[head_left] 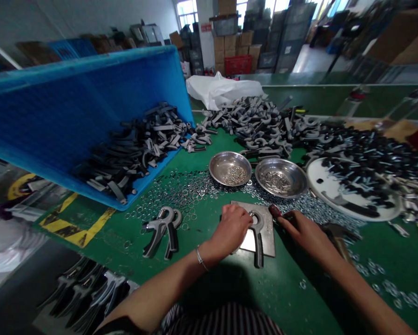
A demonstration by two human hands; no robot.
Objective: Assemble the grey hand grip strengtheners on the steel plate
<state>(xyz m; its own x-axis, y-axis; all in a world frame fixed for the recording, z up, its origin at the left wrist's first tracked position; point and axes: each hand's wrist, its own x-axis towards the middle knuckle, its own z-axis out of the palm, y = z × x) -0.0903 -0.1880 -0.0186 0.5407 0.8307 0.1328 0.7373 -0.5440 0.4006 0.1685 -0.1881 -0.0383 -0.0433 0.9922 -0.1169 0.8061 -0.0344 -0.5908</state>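
Observation:
My left hand (232, 229) is closed on a grey-and-black hand grip strengthener (259, 239), which lies over a square metal plate (270, 249). Its upper part is partly covered by my fingers. To the right of the plate, my right hand (301, 229) pinches a small red object (274, 212); its far end is too small to make out. Another hand grip strengthener (163, 230), with a spring at its top, lies to the left. A hammer (340, 239) shows partly beneath my right forearm.
A blue crate (90, 88) on its side holds grey-and-black handles. Two steel bowls (230, 157) (281, 164) hold small metal parts. A white plate (319, 186) bears black parts with bolts. Loose rings (191, 197) and a handle heap (261, 123) lie around. Finished-looking grips (86, 293) sit below left.

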